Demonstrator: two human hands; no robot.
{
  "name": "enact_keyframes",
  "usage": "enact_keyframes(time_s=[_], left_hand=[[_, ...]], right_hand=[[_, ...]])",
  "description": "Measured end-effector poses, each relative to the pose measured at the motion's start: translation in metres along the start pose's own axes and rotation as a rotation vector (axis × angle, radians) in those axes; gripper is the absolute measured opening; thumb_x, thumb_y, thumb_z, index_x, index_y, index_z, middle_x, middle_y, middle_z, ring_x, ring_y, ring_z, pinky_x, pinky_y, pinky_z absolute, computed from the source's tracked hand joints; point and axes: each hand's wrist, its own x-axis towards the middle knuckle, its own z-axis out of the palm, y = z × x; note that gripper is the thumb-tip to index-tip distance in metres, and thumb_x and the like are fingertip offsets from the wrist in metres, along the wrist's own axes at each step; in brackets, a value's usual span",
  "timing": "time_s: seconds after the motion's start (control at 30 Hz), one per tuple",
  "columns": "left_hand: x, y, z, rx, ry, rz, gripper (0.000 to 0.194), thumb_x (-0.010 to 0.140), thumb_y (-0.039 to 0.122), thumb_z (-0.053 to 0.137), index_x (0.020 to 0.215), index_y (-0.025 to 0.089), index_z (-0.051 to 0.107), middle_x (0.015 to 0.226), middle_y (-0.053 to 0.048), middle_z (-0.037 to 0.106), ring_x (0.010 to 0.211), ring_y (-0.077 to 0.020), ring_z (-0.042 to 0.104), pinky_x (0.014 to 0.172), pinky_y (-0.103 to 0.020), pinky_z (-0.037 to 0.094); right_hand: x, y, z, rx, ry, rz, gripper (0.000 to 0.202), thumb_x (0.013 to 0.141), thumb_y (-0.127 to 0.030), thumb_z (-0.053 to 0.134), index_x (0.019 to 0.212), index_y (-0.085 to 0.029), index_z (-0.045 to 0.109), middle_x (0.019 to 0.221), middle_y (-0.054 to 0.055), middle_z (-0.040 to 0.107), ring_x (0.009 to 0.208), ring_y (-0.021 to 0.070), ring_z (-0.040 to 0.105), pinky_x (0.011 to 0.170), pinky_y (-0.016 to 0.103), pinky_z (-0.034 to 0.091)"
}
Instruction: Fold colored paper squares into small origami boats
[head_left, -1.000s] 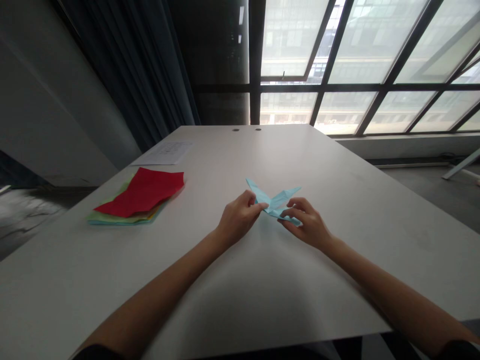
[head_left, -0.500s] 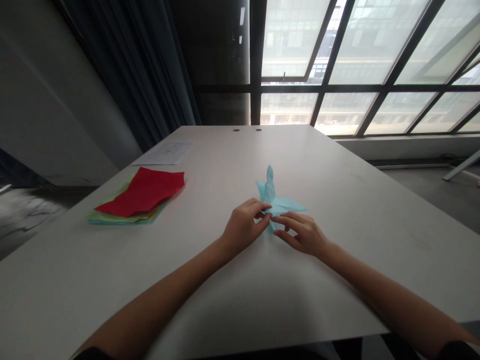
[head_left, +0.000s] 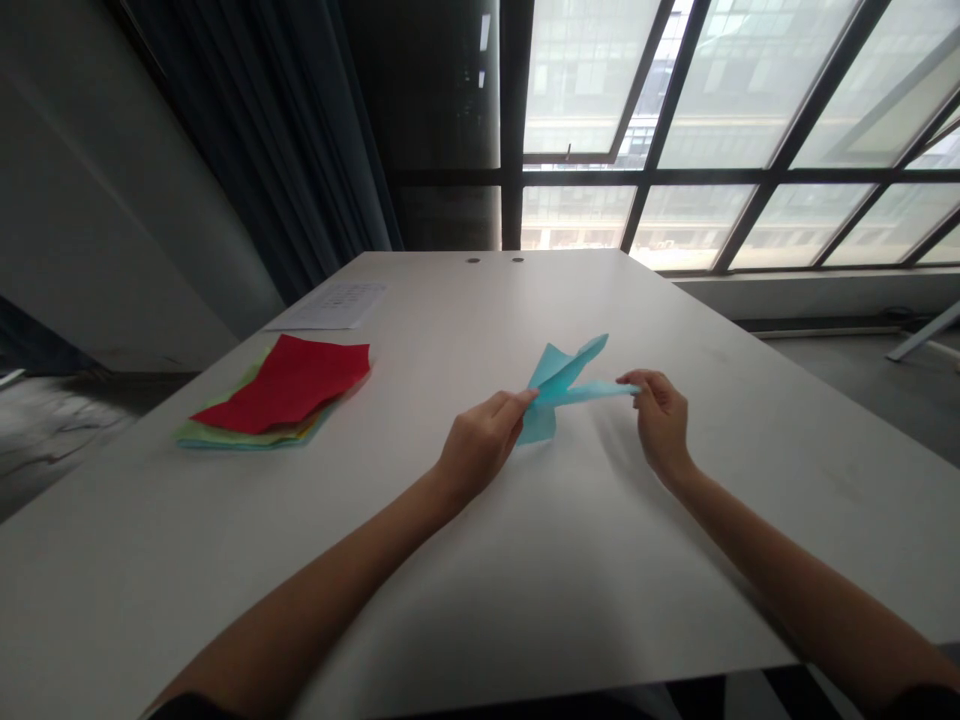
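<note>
A light blue folded paper [head_left: 559, 385] is held between my two hands, with flaps sticking up, to the right and down. My left hand [head_left: 484, 440] pinches its left end. At its right tip, my right hand [head_left: 661, 415] grips the long pointed flap between thumb and fingers. The paper seems raised a little above the table, with a shadow below it. My left fingers hide part of its left side.
On the left of the white table [head_left: 465, 310] lies a stack of coloured sheets, a red sheet [head_left: 300, 385] on top and a green sheet [head_left: 232, 430] beneath. A printed page [head_left: 334, 305] lies behind it. Windows [head_left: 585, 110] stand beyond the far edge.
My right hand has moved right and up, now gripping the paper's right tip. The paper has turned and lifted, its upright flap now leaning right. My left hand keeps its pinch.
</note>
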Motion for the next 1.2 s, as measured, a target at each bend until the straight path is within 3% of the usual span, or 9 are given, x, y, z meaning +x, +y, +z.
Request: enact_keyframes(time_s=[0.13, 0.33, 0.5, 0.77, 0.97, 1.2], left_hand=[[0.001, -0.003, 0.001, -0.031, 0.028, -0.064, 0.030, 0.082, 0.013, 0.046, 0.111, 0.017, 0.049, 0.093, -0.004, 0.062, 0.076, -0.0127, 0.060, 0.068, -0.024, 0.049], [0.005, -0.002, -0.002, -0.147, 0.026, -0.154, 0.022, 0.078, 0.009, 0.049, 0.096, 0.018, 0.058, 0.086, -0.001, 0.063, 0.072, -0.0109, 0.058, 0.065, -0.022, 0.048], [0.007, 0.001, -0.003, -0.174, 0.028, -0.182, 0.024, 0.077, 0.008, 0.049, 0.096, 0.018, 0.059, 0.085, -0.001, 0.063, 0.071, -0.0108, 0.058, 0.064, -0.022, 0.048], [0.006, 0.000, -0.002, -0.093, 0.041, -0.100, 0.023, 0.079, 0.010, 0.047, 0.098, 0.017, 0.058, 0.090, -0.004, 0.063, 0.077, -0.0130, 0.059, 0.069, -0.025, 0.050], [0.007, -0.002, -0.002, -0.017, 0.068, -0.113, 0.020, 0.078, 0.011, 0.049, 0.095, 0.016, 0.059, 0.086, -0.004, 0.064, 0.074, -0.0130, 0.060, 0.069, -0.025, 0.050], [0.006, -0.004, -0.004, 0.111, 0.074, -0.019, 0.020, 0.083, 0.016, 0.045, 0.098, 0.013, 0.057, 0.084, -0.006, 0.064, 0.075, -0.0136, 0.061, 0.069, -0.024, 0.051]], right_hand=[[-0.001, 0.010, 0.003, 0.177, -0.142, 0.140, 0.025, 0.080, -0.039, 0.048, 0.078, -0.019, 0.061, 0.078, 0.003, 0.060, 0.065, 0.0120, 0.052, 0.056, 0.025, 0.040], [-0.010, 0.007, 0.008, 0.300, -0.420, 0.198, 0.020, 0.076, -0.030, 0.056, 0.093, -0.020, 0.058, 0.078, 0.002, 0.064, 0.068, 0.0129, 0.057, 0.063, 0.029, 0.046], [-0.015, 0.007, 0.013, 0.348, -0.543, 0.280, 0.040, 0.069, -0.031, 0.064, 0.105, -0.021, 0.051, 0.088, 0.003, 0.063, 0.078, 0.0148, 0.059, 0.070, 0.031, 0.049], [-0.019, 0.004, 0.015, 0.424, -0.511, 0.373, 0.049, 0.063, -0.028, 0.071, 0.106, -0.018, 0.050, 0.066, -0.005, 0.056, 0.064, 0.0106, 0.056, 0.067, 0.029, 0.048], [-0.022, -0.002, 0.014, 0.470, -0.524, 0.391, 0.050, 0.063, -0.027, 0.071, 0.107, -0.020, 0.048, 0.067, -0.005, 0.057, 0.066, 0.0105, 0.057, 0.069, 0.028, 0.047], [-0.022, -0.017, 0.010, 0.604, -0.565, 0.449, 0.053, 0.062, -0.028, 0.071, 0.108, -0.025, 0.044, 0.072, -0.003, 0.062, 0.067, 0.0128, 0.060, 0.066, 0.029, 0.049]])
